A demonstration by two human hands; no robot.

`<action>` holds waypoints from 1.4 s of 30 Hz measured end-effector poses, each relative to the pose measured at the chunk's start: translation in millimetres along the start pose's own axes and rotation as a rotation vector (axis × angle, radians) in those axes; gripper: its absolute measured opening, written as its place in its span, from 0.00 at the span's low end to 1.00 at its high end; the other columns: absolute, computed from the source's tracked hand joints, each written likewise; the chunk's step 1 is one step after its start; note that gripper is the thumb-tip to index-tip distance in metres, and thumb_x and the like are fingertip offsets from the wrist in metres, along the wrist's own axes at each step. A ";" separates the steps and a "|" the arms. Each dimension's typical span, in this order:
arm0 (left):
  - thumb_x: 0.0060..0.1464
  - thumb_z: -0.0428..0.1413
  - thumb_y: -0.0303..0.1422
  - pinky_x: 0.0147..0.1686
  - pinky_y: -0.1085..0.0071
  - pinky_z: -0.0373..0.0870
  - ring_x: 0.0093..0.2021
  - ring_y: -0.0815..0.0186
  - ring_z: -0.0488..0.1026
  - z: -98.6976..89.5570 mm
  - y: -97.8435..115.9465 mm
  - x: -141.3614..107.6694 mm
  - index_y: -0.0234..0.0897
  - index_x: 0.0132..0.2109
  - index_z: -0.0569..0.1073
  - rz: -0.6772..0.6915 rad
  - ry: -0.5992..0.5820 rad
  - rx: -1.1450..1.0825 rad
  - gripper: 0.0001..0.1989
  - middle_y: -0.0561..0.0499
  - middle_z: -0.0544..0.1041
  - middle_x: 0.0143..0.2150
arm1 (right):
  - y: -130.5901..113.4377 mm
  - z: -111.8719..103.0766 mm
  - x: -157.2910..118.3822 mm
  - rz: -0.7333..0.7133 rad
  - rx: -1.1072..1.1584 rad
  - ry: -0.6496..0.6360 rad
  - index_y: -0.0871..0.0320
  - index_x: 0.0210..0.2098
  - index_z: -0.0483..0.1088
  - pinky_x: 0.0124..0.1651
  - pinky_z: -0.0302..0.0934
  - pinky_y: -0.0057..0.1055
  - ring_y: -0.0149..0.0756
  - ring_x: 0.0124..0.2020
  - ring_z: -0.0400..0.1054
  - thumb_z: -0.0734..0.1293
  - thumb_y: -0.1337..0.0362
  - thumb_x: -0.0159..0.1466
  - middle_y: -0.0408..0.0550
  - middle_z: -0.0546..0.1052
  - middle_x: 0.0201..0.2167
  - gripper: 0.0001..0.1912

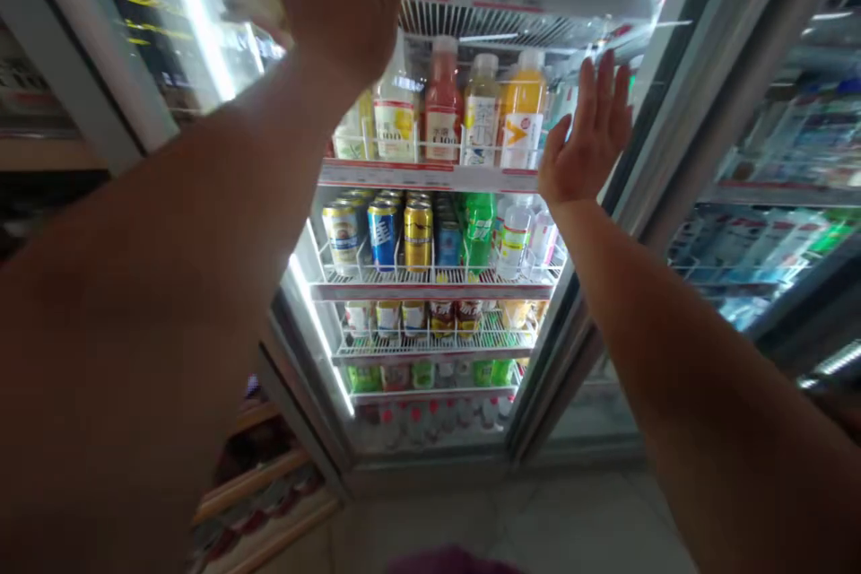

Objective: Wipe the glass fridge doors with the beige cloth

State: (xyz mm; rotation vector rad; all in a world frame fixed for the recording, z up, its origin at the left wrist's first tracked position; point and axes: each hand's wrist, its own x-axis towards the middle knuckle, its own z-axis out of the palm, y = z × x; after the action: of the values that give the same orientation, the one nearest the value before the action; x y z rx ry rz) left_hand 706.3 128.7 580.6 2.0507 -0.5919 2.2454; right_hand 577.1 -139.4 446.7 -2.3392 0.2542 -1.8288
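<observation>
Holding nothing, the left grip (336, 0) and right grip (588, 133) are spread wide open before a drinks cooler (316, 377). The right grip is just beside an orange bottle (523, 108).

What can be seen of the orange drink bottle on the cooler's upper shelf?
The orange drink bottle is a clear-looking plastic bottle with a pale cap and orange contents. Its white label carries an orange chevron. It stands upright at the front of a wire-railed cooler shelf, beside a pale yellow drink bottle. The right hand is near it, apparently not touching.
</observation>
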 end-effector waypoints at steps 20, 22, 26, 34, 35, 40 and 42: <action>0.70 0.39 0.33 0.74 0.49 0.42 0.77 0.61 0.40 -65.5 58.0 -80.1 0.45 0.73 0.56 0.267 -0.335 -0.428 0.27 0.58 0.49 0.77 | 9.0 9.9 3.2 -0.030 0.140 0.006 0.37 0.74 0.45 0.78 0.23 0.52 0.35 0.78 0.27 0.47 0.58 0.69 0.22 0.49 0.74 0.34; 0.72 0.34 0.35 0.75 0.52 0.42 0.77 0.64 0.41 -54.9 53.3 -59.8 0.43 0.73 0.55 0.305 -0.325 -0.438 0.27 0.59 0.50 0.77 | 9.5 10.4 3.8 -0.032 0.149 -0.003 0.34 0.73 0.46 0.78 0.23 0.54 0.35 0.78 0.27 0.48 0.59 0.68 0.21 0.51 0.74 0.34; 0.75 0.28 0.40 0.77 0.62 0.38 0.76 0.73 0.41 -31.0 32.8 -3.5 0.40 0.74 0.51 -0.025 -0.068 -0.387 0.27 0.62 0.50 0.76 | 7.4 6.2 2.1 -0.055 0.155 0.007 0.48 0.74 0.46 0.77 0.23 0.58 0.39 0.78 0.29 0.49 0.61 0.68 0.33 0.47 0.76 0.35; 0.70 0.36 0.31 0.76 0.54 0.43 0.77 0.67 0.42 -39.1 92.4 -14.7 0.41 0.71 0.60 0.362 -0.277 -0.519 0.27 0.58 0.53 0.76 | 4.3 1.7 -0.4 -0.016 0.166 -0.024 0.38 0.74 0.45 0.78 0.26 0.56 0.37 0.78 0.27 0.49 0.60 0.68 0.25 0.49 0.74 0.35; 0.70 0.37 0.33 0.76 0.54 0.44 0.77 0.68 0.43 -38.0 94.4 -10.0 0.44 0.71 0.60 0.422 -0.314 -0.543 0.26 0.60 0.53 0.75 | 5.2 2.9 -0.1 -0.033 0.143 0.001 0.41 0.74 0.46 0.78 0.27 0.56 0.37 0.78 0.29 0.49 0.61 0.68 0.28 0.49 0.75 0.35; 0.72 0.36 0.33 0.76 0.56 0.41 0.76 0.72 0.43 -28.4 85.3 18.7 0.44 0.73 0.57 0.243 -0.171 -0.482 0.26 0.60 0.52 0.76 | 9.5 8.6 0.9 -0.088 0.077 0.073 0.50 0.74 0.50 0.77 0.32 0.58 0.39 0.77 0.35 0.50 0.63 0.68 0.39 0.50 0.76 0.35; 0.71 0.36 0.30 0.76 0.56 0.41 0.77 0.68 0.41 -32.4 95.0 2.1 0.36 0.73 0.56 0.259 -0.148 -0.442 0.27 0.52 0.52 0.76 | 10.2 9.9 1.2 -0.081 0.068 0.075 0.46 0.73 0.50 0.77 0.33 0.56 0.38 0.77 0.35 0.50 0.63 0.69 0.36 0.51 0.75 0.34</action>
State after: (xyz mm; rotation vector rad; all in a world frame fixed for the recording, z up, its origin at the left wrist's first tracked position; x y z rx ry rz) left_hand 648.2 50.2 557.4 2.0055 -1.2986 1.8537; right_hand 586.7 -149.4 443.1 -2.2698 0.1060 -1.9336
